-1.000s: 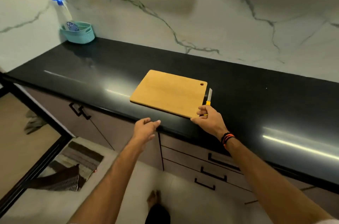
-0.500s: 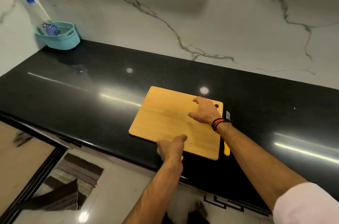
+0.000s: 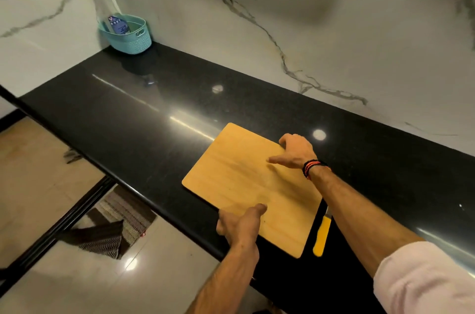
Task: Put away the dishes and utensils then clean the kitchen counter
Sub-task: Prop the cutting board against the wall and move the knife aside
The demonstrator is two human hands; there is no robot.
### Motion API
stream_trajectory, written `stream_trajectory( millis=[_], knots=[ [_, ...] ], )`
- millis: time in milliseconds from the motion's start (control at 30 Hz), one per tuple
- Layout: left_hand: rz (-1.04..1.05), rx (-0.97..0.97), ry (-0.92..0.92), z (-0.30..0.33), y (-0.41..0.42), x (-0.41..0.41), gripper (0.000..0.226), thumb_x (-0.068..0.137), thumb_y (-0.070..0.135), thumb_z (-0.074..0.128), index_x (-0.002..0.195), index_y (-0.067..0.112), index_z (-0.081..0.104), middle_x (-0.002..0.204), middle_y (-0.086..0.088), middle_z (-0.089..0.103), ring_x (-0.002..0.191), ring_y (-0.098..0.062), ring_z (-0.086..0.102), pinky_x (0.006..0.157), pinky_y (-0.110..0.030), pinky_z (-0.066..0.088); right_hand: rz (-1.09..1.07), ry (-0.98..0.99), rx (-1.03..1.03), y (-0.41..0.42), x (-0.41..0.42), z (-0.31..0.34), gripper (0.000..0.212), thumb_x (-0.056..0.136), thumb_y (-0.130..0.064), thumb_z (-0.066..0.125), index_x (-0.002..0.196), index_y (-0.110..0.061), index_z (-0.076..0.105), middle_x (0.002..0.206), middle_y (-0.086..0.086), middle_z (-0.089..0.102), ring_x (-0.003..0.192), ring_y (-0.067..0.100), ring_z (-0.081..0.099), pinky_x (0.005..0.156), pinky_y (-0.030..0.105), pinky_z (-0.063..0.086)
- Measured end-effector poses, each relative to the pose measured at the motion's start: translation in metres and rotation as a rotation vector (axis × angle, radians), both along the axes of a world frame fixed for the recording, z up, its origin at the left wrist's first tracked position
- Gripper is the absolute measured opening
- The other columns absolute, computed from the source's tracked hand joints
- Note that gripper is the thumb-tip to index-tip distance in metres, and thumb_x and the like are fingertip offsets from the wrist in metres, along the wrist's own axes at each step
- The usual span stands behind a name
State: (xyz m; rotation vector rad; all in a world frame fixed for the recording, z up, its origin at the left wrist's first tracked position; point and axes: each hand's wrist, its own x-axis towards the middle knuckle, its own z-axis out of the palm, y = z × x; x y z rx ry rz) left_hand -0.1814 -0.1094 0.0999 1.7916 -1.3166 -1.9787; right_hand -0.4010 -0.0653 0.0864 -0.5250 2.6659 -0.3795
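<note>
A wooden cutting board (image 3: 241,180) lies near the front edge of the black counter (image 3: 133,113). My right hand (image 3: 295,150) grips the board's far right corner, fingers curled over the edge and thumb flat on top. My left hand (image 3: 240,225) holds the board's near edge, thumb on its top face. A knife with a yellow handle (image 3: 321,236) lies on the counter just right of the board, its blade mostly hidden under my right forearm.
A teal basket (image 3: 131,37) with a blue-capped spray bottle (image 3: 102,2) stands in the far left corner against the marble wall. Below the counter's left end is tiled floor with a striped mat (image 3: 113,226) and a black door track.
My right hand left the knife and moved to the board's far right corner. My left hand rose from below the counter edge to the board's near edge. The view shifted closer.
</note>
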Motion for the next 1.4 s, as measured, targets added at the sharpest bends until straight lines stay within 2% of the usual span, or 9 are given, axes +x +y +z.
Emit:
stream_trajectory(
  millis=[133, 267, 367, 567, 767, 967, 1067, 1200, 1400],
  knots=[
    [-0.008, -0.023, -0.055, -0.002, 0.001, -0.002, 0.064, 0.065, 0.016, 0.087, 0.116, 0.012, 0.049, 0.135, -0.008, 0.035, 0.081, -0.015, 0.052, 0.080, -0.034, 0.049, -0.046, -0.088, -0.066, -0.001, -0.010, 0.013, 0.069, 0.070, -0.062, 0.079, 0.117, -0.014, 0.061, 0.113, 0.009, 0.065, 0.104, 0.024, 0.062, 0.088, 0.039, 0.055],
    [-0.017, 0.009, -0.081, 0.006, -0.007, -0.005, 0.079, 0.053, 0.029, 0.087, 0.118, 0.008, 0.049, 0.134, -0.012, 0.045, 0.121, -0.029, 0.048, 0.097, -0.041, 0.049, -0.037, -0.068, -0.133, -0.009, -0.013, 0.037, 0.056, 0.069, -0.077, 0.067, 0.081, -0.023, 0.061, 0.083, -0.003, 0.066, 0.085, 0.018, 0.064, 0.071, 0.034, 0.054],
    [0.035, 0.087, -0.046, 0.012, -0.012, -0.006, 0.099, 0.055, 0.031, 0.088, 0.137, 0.009, 0.038, 0.141, -0.012, 0.041, 0.119, -0.029, 0.048, 0.104, -0.046, 0.045, -0.021, -0.040, -0.162, -0.009, -0.008, 0.056, 0.056, 0.069, -0.076, 0.068, 0.070, -0.021, 0.057, 0.069, -0.004, 0.061, 0.071, 0.016, 0.061, 0.059, 0.029, 0.045],
    [-0.012, 0.043, 0.045, 0.011, -0.032, -0.010, 0.047, 0.069, 0.025, 0.088, 0.104, 0.012, 0.060, 0.101, 0.000, 0.064, 0.093, -0.020, 0.056, 0.087, -0.036, 0.045, -0.125, -0.119, -0.356, 0.016, -0.007, 0.063, 0.055, 0.072, -0.071, 0.070, 0.060, -0.023, 0.047, 0.061, -0.002, 0.049, 0.057, 0.014, 0.048, 0.053, 0.030, 0.031],
    [-0.137, 0.036, 0.166, 0.036, -0.086, -0.056, 0.024, 0.080, 0.004, 0.077, 0.099, 0.008, 0.064, 0.095, -0.003, 0.065, 0.077, -0.013, 0.057, 0.081, -0.038, 0.046, -0.405, -0.163, -0.694, 0.046, -0.007, 0.061, 0.054, 0.068, -0.071, 0.075, 0.063, -0.022, 0.054, 0.067, -0.006, 0.061, 0.068, 0.015, 0.059, 0.061, 0.034, 0.042],
    [-0.439, -0.114, 0.285, 0.052, -0.134, -0.149, 0.028, 0.085, 0.003, 0.072, 0.112, 0.003, 0.065, 0.111, -0.011, 0.069, 0.081, -0.017, 0.064, 0.073, -0.034, 0.050, -0.669, -0.244, -1.103, 0.058, -0.016, 0.057, 0.038, 0.080, -0.046, 0.078, 0.103, -0.017, 0.071, 0.098, 0.001, 0.077, 0.093, 0.022, 0.073, 0.085, 0.043, 0.060],
    [-0.549, -0.155, 0.345, 0.055, -0.146, -0.182, 0.026, 0.086, 0.004, 0.071, 0.112, 0.004, 0.066, 0.105, -0.010, 0.070, 0.084, -0.017, 0.065, 0.067, -0.030, 0.050, -0.731, -0.277, -1.130, 0.063, -0.018, 0.061, 0.036, 0.084, -0.032, 0.077, 0.112, -0.012, 0.068, 0.108, 0.009, 0.074, 0.098, 0.023, 0.072, 0.088, 0.043, 0.058],
    [-0.735, -0.194, 0.372, 0.060, -0.162, -0.225, 0.030, 0.088, 0.009, 0.071, 0.118, 0.007, 0.065, 0.107, -0.004, 0.067, 0.098, -0.022, 0.063, 0.084, -0.041, 0.050, -0.770, -0.179, -1.101, 0.063, -0.026, 0.075, 0.029, 0.084, -0.010, 0.077, 0.111, -0.010, 0.066, 0.112, 0.010, 0.071, 0.097, 0.020, 0.070, 0.080, 0.032, 0.057],
    [-0.889, -0.324, 0.447, 0.069, -0.172, -0.269, 0.031, 0.089, 0.012, 0.071, 0.118, 0.007, 0.065, 0.111, -0.006, 0.068, 0.103, -0.027, 0.064, 0.088, -0.043, 0.053, -0.802, 0.003, -1.055, 0.058, -0.040, 0.095, 0.038, 0.083, -0.007, 0.076, 0.119, -0.008, 0.064, 0.103, -0.002, 0.069, 0.093, 0.007, 0.066, 0.075, 0.020, 0.054]
  ],
)
